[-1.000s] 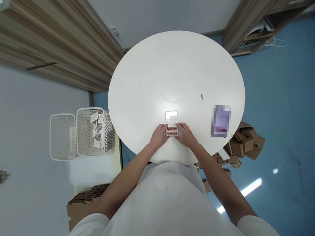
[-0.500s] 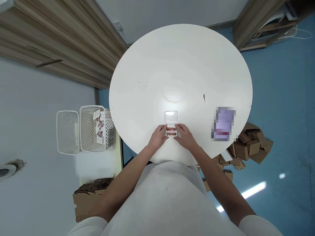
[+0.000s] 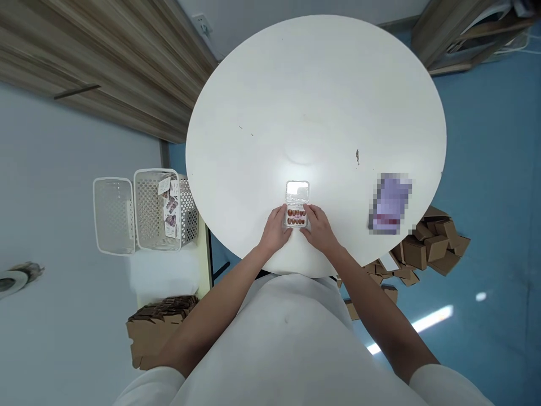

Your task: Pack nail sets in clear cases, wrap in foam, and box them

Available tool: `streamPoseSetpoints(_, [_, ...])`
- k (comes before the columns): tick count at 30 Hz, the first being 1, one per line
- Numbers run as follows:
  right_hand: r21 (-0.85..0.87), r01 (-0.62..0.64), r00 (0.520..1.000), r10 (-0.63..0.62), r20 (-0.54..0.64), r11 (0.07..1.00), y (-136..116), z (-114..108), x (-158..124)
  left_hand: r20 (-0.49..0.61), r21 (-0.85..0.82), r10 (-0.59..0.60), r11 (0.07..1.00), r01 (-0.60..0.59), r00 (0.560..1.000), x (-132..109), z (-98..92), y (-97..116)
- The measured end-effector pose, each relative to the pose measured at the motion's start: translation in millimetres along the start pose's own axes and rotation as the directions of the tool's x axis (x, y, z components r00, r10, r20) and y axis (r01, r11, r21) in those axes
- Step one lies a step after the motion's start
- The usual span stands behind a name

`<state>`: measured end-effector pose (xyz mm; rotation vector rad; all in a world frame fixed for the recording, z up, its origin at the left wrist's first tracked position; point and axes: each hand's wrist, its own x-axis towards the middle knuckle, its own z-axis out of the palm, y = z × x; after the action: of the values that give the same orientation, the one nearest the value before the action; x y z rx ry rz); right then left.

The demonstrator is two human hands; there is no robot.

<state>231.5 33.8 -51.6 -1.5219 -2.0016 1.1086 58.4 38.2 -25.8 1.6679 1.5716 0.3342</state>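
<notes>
A small clear plastic case of press-on nails (image 3: 296, 215) sits at the near side of the white table, its transparent lid (image 3: 297, 192) raised and tipped away from me. Two rows of reddish-brown, glossy nails show inside it. On the case's left edge, my left hand (image 3: 275, 230) grips with thumb and fingers. My right hand (image 3: 318, 228) holds the opposite edge in the same way. Parts of both side edges are hidden under the fingertips.
The oval white table (image 3: 253, 169) carries a blurred-out purple item (image 3: 391, 204) on its right. White baskets (image 3: 114, 217) stand at left, one with printed cards (image 3: 171, 211). Folded cardboard (image 3: 152, 338) is stacked below them. Several brown boxes (image 3: 437, 248) lie on the floor at right.
The whole view has shifted slightly as the head moved. Both hands keep their hold on the case, and the lid stays raised.
</notes>
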Motion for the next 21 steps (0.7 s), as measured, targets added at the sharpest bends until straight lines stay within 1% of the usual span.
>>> streamPoseSetpoints(2, [0.012,-0.015,0.999,0.015,-0.029,1.0,-7,3,-4,-0.031,-0.11,-0.061,0.992,0.057,0.998,-4,0.1,0])
streamPoseSetpoints(4, [0.046,-0.002,0.999,0.004,-0.043,0.999,-18,4,-12,-0.056,-0.239,-0.149,0.962,0.132,0.987,-10,-2.2,-3])
streamPoseSetpoints(6, [0.078,0.026,0.998,-0.022,-0.054,0.997,-31,5,-23,-0.054,-0.359,-0.224,0.914,0.19,0.973,-19,-6.9,-6])
streamPoseSetpoints(8, [0.089,0.047,0.996,-0.041,-0.073,0.995,-47,6,-36,-0.034,-0.451,-0.251,0.868,0.209,0.967,-30,-13.5,-9])
streamPoseSetpoints(11, [0.091,0.056,0.993,-0.046,-0.109,0.994,-73,10,-53,-0.021,-0.545,-0.247,0.815,0.196,0.969,-48,-26.8,-13])
streamPoseSetpoints(13, [0.088,0.053,0.99,-0.041,-0.138,0.995,-90,15,-64,0.003,-0.609,-0.224,0.772,0.179,0.975,-61,-38.5,-14])
streamPoseSetpoints(15, [0.095,0.044,0.986,-0.027,-0.166,0.994,-107,21,-74,0.059,-0.68,-0.185,0.712,0.175,0.981,-73,-52.8,-14])
streamPoseSetpoints(17, [0.122,0.033,0.982,-0.009,-0.191,0.992,-122,28,-84,0.142,-0.736,-0.143,0.647,0.201,0.98,-86,-68.2,-14])
streamPoseSetpoints(19, [0.171,0.026,0.976,0.012,-0.216,0.985,-134,34,-94,0.216,-0.764,-0.106,0.6,0.236,0.97,-97,-82.2,-14])
streamPoseSetpoints(21, [0.252,0.021,0.968,0.044,-0.248,0.967,-144,39,-103,0.259,-0.787,-0.076,0.561,0.256,0.963,-106,-92.7,-13])
